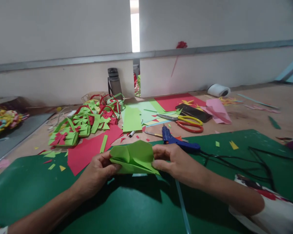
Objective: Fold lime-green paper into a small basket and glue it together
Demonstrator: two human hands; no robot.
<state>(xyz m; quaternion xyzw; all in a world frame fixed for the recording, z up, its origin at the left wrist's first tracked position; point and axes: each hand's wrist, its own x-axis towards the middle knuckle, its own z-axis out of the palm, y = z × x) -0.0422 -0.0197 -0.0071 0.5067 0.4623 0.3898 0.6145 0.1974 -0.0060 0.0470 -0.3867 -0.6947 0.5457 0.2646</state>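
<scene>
A folded piece of light green paper (134, 157) is held between both hands, a little above the green mat (92, 208). My left hand (101, 169) pinches its left end between thumb and fingers. At the right end, my right hand (172, 161) grips it the same way. The paper's upper layer bulges up, with a fold opening along the front. Just beyond my right hand lies a blue glue gun (178, 141), its black cord running right. Red paper (81, 156) lies beyond my left hand, with a green strip (104, 143) on it.
Finished-looking green and red paper baskets (84, 126) are heaped at the back left. Scissors (190, 123), a dark phone (194, 112) and coloured sheets lie behind the glue gun. A bottle (114, 83) stands by the wall; a white roll (219, 90) lies back right.
</scene>
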